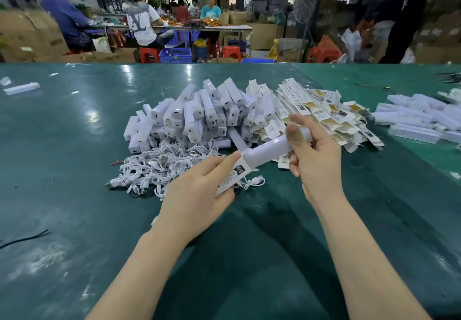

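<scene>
My right hand (314, 155) is curled round a white bar (269, 151) of smooth, glossy plastic, long, with softly rounded edges. My thumb lies across its top and my fingers wrap underneath. It is held up off the bench (62, 145), tilted, with its lower end pointing toward my left hand (197, 195).

That hand grips a card sleeve (234, 177), thin matte white cardboard printed with small black text, its end flaps sticking out. The bar's lower end meets the sleeve's open mouth. I cannot tell how far in it sits.

The bench is covered in a dark green, slightly shiny sheet, scuffed and dusty in places. Just beyond my hands is a heap of white blocks (199, 117), the same slick plastic, each with a small slot in its square end. Touching the front of that heap is a tangle of thin white cables (159, 167) with metal plugs. To the right, pressed against the blocks, lies a spread of flattened cartons (331, 112), white and tan with printed panels. Farther right, well apart, filled boxes (419, 117) lie stacked in a loose row.
</scene>
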Demonstrator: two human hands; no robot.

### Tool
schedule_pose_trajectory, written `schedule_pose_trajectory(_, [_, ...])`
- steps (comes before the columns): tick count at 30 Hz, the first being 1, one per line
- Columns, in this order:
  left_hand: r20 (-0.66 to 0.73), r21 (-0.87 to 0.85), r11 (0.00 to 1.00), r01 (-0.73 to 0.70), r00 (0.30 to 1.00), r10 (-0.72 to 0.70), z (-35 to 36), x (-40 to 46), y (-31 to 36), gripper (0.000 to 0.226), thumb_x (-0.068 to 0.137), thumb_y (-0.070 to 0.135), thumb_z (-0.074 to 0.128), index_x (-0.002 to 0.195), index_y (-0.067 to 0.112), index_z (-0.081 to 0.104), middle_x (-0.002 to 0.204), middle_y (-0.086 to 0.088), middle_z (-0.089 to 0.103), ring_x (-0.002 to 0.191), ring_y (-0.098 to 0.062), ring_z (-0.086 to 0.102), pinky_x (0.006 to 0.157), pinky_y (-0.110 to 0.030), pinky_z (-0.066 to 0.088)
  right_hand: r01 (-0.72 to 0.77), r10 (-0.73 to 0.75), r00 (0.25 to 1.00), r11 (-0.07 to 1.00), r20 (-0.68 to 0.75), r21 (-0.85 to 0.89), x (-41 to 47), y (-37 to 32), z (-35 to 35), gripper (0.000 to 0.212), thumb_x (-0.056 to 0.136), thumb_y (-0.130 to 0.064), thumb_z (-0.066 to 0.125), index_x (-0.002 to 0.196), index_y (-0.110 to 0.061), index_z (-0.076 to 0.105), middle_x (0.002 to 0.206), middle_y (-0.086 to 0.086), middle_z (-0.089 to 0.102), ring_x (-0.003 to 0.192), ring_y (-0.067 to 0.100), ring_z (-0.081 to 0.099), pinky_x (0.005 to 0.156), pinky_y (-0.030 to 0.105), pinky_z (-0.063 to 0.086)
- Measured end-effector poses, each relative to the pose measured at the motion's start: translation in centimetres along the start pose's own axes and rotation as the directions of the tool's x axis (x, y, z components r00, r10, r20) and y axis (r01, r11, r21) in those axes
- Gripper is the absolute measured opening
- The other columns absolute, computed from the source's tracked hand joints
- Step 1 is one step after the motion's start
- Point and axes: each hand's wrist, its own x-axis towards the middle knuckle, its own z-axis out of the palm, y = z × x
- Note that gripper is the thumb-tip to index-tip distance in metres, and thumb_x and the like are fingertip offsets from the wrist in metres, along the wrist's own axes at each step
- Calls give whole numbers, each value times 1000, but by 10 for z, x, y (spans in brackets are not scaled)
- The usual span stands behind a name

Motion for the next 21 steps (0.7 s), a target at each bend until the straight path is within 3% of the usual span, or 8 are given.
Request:
schedule_pose_trajectory(6, [16, 24, 999, -40, 999, 39, 8, 1, 3, 66, 67, 2, 80, 129, 16, 65, 105, -1, 70, 82, -23, 67, 52, -33, 54, -134, 138, 988, 989, 75, -59, -4, 7, 8, 41, 74, -52, 66, 106, -25, 66, 55, -11, 51, 41, 4, 38, 34, 17, 31])
schedule_pose_trajectory(9, [-22, 58, 997, -41, 999, 43, 14, 2, 7, 66, 65, 0, 80, 128, 13, 66, 101, -4, 70, 79, -26, 67, 50, -35, 54, -170, 234, 947, 947, 222, -273, -12, 15, 20, 32, 81, -58, 53, 98, -31, 58, 76, -2, 53, 46, -1, 49, 43, 14, 41])
schedule_pose_trajectory(11, [-64, 62, 998, 10, 998, -6, 16, 3, 7, 64, 66, -1, 80, 127, 11, 66, 100, -5, 70, 76, -28, 67, 48, -35, 53, -132, 214, 954, 929, 210, -346, -15, 22, 25, 24, 90, -52, 51, 107, -35, 49, 99, -3, 54, 61, -2, 58, 54, 11, 47])
schedule_pose_trajectory(14, [-129, 73, 995, 68, 990, -59, 16, 4, 6, 62, 67, 2, 80, 126, 14, 67, 100, -4, 70, 78, -27, 66, 51, -29, 46, 14, 57, 988, 894, 147, -448, -15, 25, 26, 3, 93, -37, 59, 91, -35, 58, 111, -6, 51, 90, -6, 54, 81, 16, 48])
schedule_pose_trajectory(15, [-141, 79, 994, 74, 988, -62, 16, 4, 6, 62, 66, 2, 80, 126, 15, 67, 100, -3, 70, 78, -27, 66, 52, -28, 43, 60, 32, 984, 870, 177, -489, -16, 26, 26, 11, 93, -37, 58, 84, -35, 61, 110, -9, 48, 99, -5, 50, 89, 20, 46])
schedule_pose_trajectory(17, [-149, 74, 993, 93, 986, -81, 17, 4, 7, 64, 66, 1, 79, 126, 16, 67, 100, -3, 69, 79, -27, 66, 52, -27, 42, 93, 49, 967, 844, 249, -528, -18, 29, 28, 23, 92, -49, 50, 77, -37, 64, 111, -16, 44, 118, 11, 40, 98, 25, 39])
schedule_pose_trajectory(19, [-138, 42, 993, 109, 985, -102, 17, 4, 5, 63, 68, 3, 77, 128, 18, 66, 103, -3, 68, 82, -27, 66, 54, -29, 44, 55, 120, 955, 827, 272, -559, -17, 29, 29, 24, 94, -50, 47, 75, -45, 61, 115, -18, 46, 126, 15, 31, 101, 18, 30])
schedule_pose_trajectory(21, [-115, -10, 992, 129, 985, -129, 16, 4, 4, 62, 74, 6, 73, 132, 25, 62, 108, 1, 64, 85, -25, 64, 57, -31, 47, -6, 197, 935, 840, 295, -543, -16, 26, 29, 28, 96, -40, 52, 71, -45, 62, 118, -7, 58, 125, 17, 40, 104, 26, 34])
